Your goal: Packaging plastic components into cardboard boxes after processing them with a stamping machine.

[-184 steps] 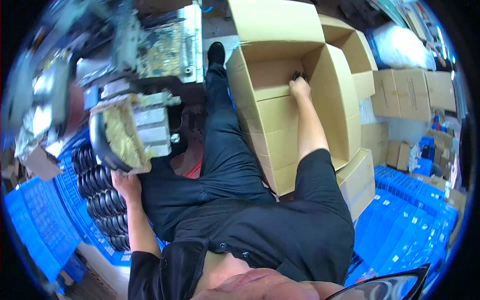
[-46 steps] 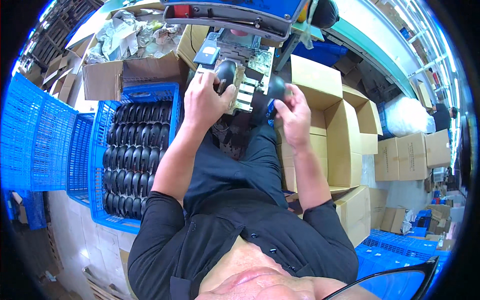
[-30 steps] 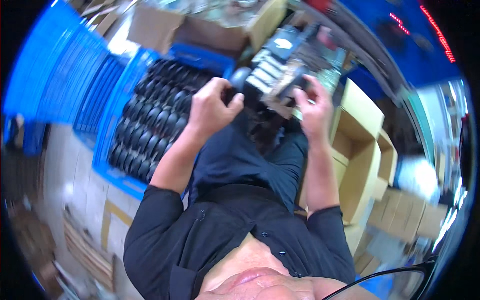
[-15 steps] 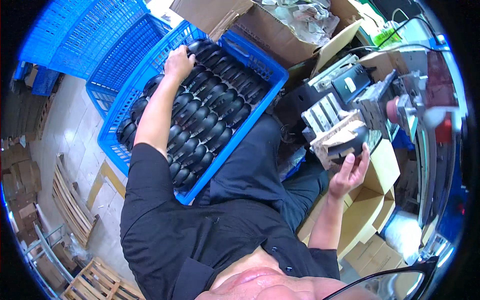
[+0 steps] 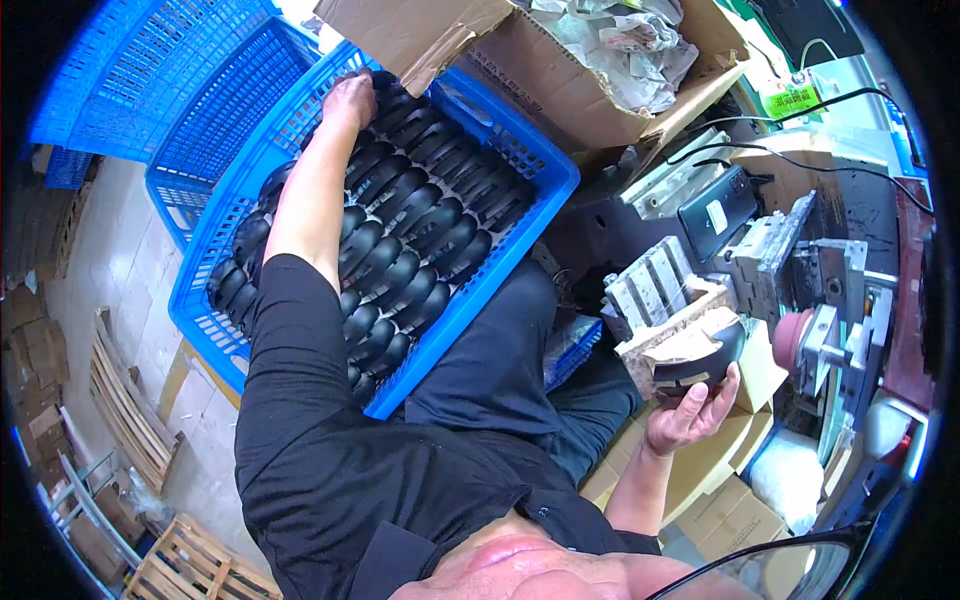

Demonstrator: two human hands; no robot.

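Observation:
My left hand (image 5: 350, 100) reaches into the far left corner of a blue plastic crate (image 5: 470, 325). Its fingers are curled down among rows of glossy black curved parts (image 5: 395, 275), the fingertips hidden. On the right, my right hand (image 5: 692, 415) has thumb and fingers closed on the lower edge of a rounded black shell (image 5: 712, 362). That shell lies against a worn beige block (image 5: 650, 352), which is on a grooved metal fixture (image 5: 650, 285).
Behind the crate stands an open cardboard box (image 5: 560, 75) with crumpled paper. Another blue crate (image 5: 235, 110) is at its left. A black phone (image 5: 717, 215) leans by metal clamps with a red round knob (image 5: 792, 338). An open carton (image 5: 735, 450) sits below my right hand.
My view has shifted a little. My left hand has gone slightly farther into the crate's far corner. My right hand stays at the black shell, its fingers now more beneath it.

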